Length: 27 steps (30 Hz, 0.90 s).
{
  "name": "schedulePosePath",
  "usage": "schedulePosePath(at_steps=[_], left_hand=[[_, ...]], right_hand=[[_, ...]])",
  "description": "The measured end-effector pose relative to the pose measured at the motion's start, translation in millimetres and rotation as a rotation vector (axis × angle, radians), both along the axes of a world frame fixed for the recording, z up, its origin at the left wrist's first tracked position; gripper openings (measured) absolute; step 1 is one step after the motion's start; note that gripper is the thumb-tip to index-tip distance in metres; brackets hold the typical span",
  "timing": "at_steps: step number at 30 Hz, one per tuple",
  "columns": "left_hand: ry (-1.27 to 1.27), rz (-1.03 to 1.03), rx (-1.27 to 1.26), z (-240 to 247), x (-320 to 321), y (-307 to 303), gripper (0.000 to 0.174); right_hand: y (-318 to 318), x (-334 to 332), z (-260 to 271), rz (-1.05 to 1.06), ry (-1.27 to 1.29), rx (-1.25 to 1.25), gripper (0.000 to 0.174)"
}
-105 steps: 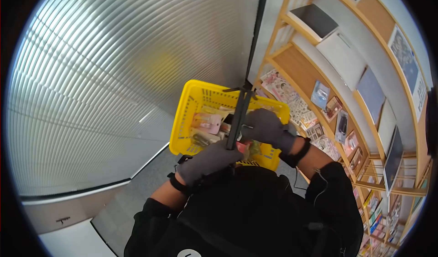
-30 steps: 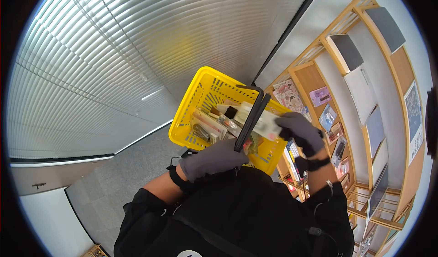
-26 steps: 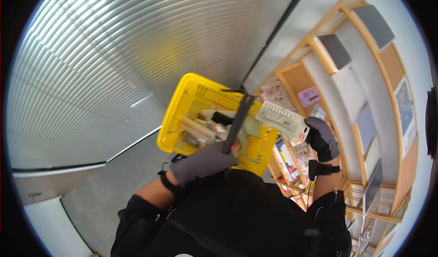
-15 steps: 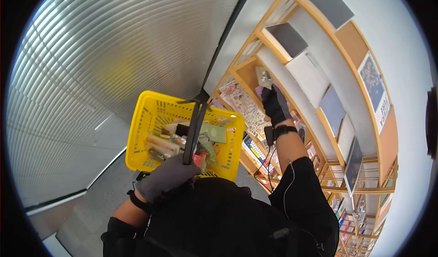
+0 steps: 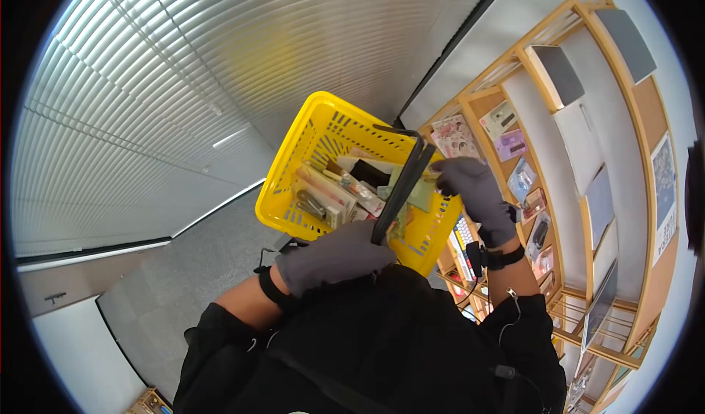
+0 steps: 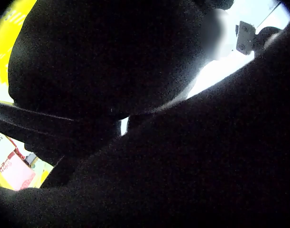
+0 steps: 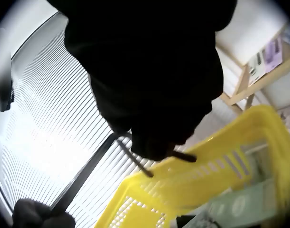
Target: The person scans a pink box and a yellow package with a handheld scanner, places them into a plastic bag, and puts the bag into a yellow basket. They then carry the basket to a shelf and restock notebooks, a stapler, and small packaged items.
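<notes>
My gloved left hand (image 5: 334, 256) grips the black handles (image 5: 402, 188) of a yellow shopping basket (image 5: 288, 149). In the right wrist view the left hand (image 7: 40, 213) shows at the handle's lower end. My gloved right hand (image 5: 477, 197) is over the basket's right rim, fingers bent loosely downward with nothing seen in them. Packaged goods fill the basket floor, among them a pale green pack (image 5: 422, 193), a black item (image 5: 369, 171) and a grey item (image 5: 310, 204). A pale carded pack (image 5: 499, 119) lies on the shelf beside a purple pack (image 5: 510, 145). The left wrist view is mostly dark.
A wooden display rack (image 5: 470, 124) with several hanging or lying packs runs along the right. Window blinds (image 5: 183, 69) stand at the left and ahead, close to the basket. Grey floor (image 5: 183, 289) shows at lower left.
My right hand took the pale carded pack out of the basket, carried it right to the upper shelf and let it go there. It is back over the basket; my left hand kept the handles.
</notes>
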State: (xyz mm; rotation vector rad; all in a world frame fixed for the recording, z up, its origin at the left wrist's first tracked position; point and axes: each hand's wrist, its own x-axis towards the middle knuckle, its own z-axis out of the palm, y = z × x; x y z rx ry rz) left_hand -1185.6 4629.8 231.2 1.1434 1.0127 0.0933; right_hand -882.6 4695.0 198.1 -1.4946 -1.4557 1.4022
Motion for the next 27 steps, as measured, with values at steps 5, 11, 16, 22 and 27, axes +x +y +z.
schedulePosePath(at_steps=[5,11,16,22,27], left_hand=[[-0.053,-0.035,0.041,-6,-3,-2,0.024],[-0.015,-0.061,0.071,-11,-2,-5,0.025],[-0.033,-0.076,0.085,-17,-6,-7,0.026],[-0.03,-0.042,0.026,-21,-14,-11,0.027],[0.009,-0.041,0.017,2,-16,-8,0.025]], right_hand=[[-11,-97,-64,0.541,-0.379,0.352,0.039],[-10,-163,-82,0.638,-0.657,0.533,0.051],[-15,-163,-105,0.765,-0.635,0.57,0.05],[-23,-108,-58,0.355,-0.147,0.322,0.021],[-36,-17,-13,-0.095,0.104,-0.391,0.022]])
